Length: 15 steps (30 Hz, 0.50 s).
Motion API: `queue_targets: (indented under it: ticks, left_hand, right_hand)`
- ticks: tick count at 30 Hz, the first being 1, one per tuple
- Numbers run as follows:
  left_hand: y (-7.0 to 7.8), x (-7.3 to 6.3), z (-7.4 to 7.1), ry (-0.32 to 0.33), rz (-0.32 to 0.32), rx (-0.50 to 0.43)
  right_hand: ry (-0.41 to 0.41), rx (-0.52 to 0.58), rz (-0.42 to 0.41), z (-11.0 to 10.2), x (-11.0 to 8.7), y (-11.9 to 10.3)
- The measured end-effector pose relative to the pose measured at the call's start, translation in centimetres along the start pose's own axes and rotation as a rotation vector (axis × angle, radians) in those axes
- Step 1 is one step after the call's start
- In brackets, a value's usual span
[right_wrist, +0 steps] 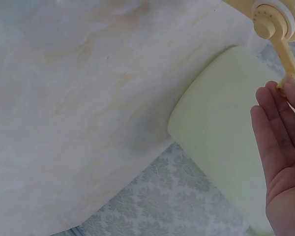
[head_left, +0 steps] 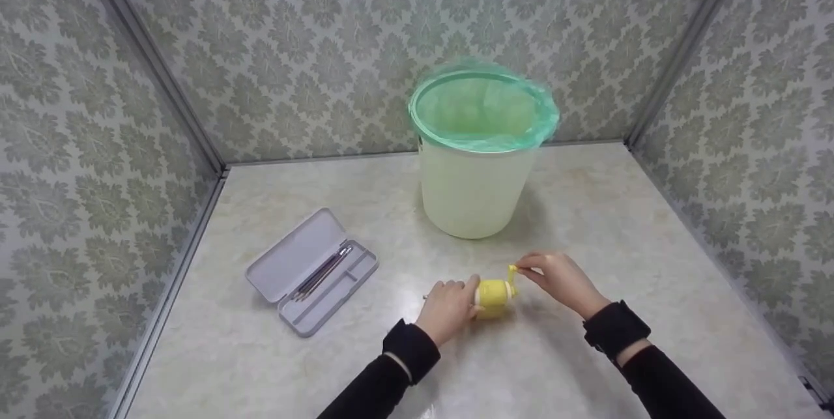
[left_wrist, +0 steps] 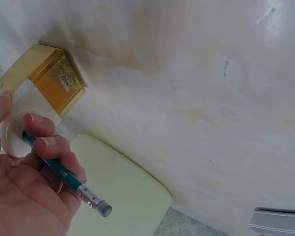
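A yellow and white hand-crank pencil sharpener [head_left: 493, 298] sits on the table in front of the bin. My left hand [head_left: 448, 309] is at its left end, with the thumb against the white face [left_wrist: 27, 105]. The fingers of that hand curl round a green pencil [left_wrist: 64, 172], whose front end is in the sharpener's hole and whose eraser end points outward. On the other side, my right hand [head_left: 561, 281] pinches the knob of the yellow crank [right_wrist: 286, 59] between thumb and fingertips; the crank stands upward in the head view. Dark shavings show through the sharpener's amber drawer [left_wrist: 61, 81].
Left of my hands lies an open grey pencil case [head_left: 329, 295] with several pencils [head_left: 324, 274] in it. A pale bin [head_left: 475, 191] with a green plastic liner [head_left: 547, 116] stands behind the sharpener. Patterned panels [head_left: 326, 47] enclose the table's back and sides.
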<state>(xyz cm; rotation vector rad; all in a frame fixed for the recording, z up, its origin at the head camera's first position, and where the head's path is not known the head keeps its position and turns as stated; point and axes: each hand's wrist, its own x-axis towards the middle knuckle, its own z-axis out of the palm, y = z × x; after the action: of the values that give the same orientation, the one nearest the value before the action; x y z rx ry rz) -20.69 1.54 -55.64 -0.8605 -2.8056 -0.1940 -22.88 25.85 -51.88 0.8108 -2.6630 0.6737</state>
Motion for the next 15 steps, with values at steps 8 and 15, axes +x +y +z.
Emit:
queue_targets:
  ticks: [8,15]
  left_hand:
    - [0.15,-0.05,-0.17,-0.008,-0.008,0.003]
    - [0.14,-0.04,-0.29,-0.035,-0.020,-0.021]
  right_hand:
    - [-0.021,-0.058,0.004,0.62,0.49,0.43]
    - [-0.033,-0.074,0.014,1.02,0.89,0.39]
